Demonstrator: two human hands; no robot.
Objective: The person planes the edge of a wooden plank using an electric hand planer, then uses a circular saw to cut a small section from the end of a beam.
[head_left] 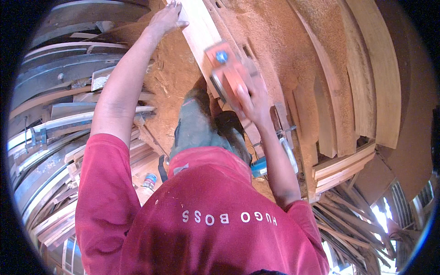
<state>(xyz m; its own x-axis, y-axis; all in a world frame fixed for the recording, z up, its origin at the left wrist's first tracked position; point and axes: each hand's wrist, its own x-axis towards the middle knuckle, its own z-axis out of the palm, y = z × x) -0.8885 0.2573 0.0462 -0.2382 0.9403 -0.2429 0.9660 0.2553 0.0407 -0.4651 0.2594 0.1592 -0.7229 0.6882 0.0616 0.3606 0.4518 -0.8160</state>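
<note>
Fingers of the right hand [253,101] are curled closed around the handle of an orange-red planer [233,79], while those of the left hand [165,20] lie on the far part of a pale board [200,27], thumb spread away from the rest. Sawdust [167,75] covers the ground and gives open room left of the board, as far as the stacked timber [59,98] on that side. Long planks [362,68] line the right, with more sawdust between them and the work. The board slants from the upper edge of view toward the person's legs [197,121], and its left edge shows ahead of the planer (which looks slightly blurred) resting on it. Smaller still are a can [149,180], lower left, and the planer's blue knob [222,56].
</note>
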